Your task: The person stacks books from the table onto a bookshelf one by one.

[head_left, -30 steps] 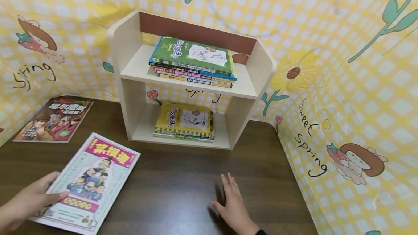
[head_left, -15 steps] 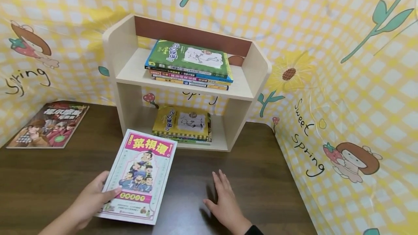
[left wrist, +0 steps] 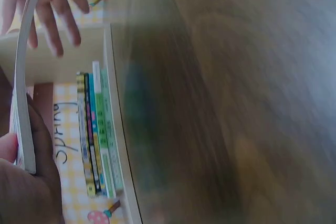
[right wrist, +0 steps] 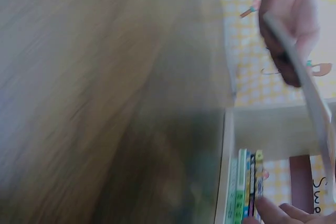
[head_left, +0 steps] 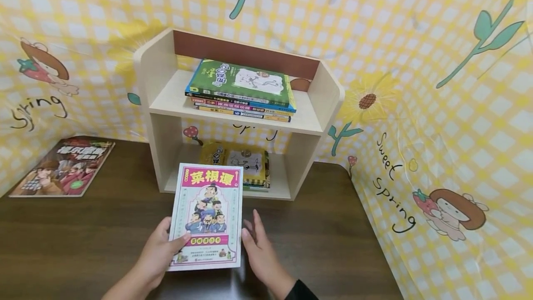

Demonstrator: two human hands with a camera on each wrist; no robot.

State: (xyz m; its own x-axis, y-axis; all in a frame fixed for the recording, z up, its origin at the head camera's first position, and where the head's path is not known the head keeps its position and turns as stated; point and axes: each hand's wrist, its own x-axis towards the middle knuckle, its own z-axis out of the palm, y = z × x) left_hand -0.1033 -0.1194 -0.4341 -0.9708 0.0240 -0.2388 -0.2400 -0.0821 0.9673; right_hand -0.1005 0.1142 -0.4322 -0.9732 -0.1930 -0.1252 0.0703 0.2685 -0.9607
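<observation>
A pale booklet with a pink-and-yellow title (head_left: 210, 178) is held upright over the table, its cover facing me. My left hand (head_left: 156, 251) grips its lower left side, thumb across the front and fingers behind. In the left wrist view the booklet (left wrist: 22, 93) appears edge-on in that grip. Beside the right edge is my right hand (head_left: 264, 253), fingers extended; whether its thumb touches the booklet I cannot tell. The left wrist view shows the right fingers (left wrist: 51, 24) spread. Behind stands a two-tier wooden shelf (head_left: 156, 152), its lower tier partly hidden by the booklet.
On the shelf's upper tier lies a stack of books, a green one (head_left: 245, 80) on top. A yellow-covered stack (head_left: 254, 163) lies on the lower tier. A comic magazine (head_left: 62, 168) rests at the table's left. Checked yellow cloth (head_left: 416, 59) encloses the back and sides.
My left hand has brought the booklet from the left to in front of the shelf and turned it more upright. My right hand has moved left to its edge.
</observation>
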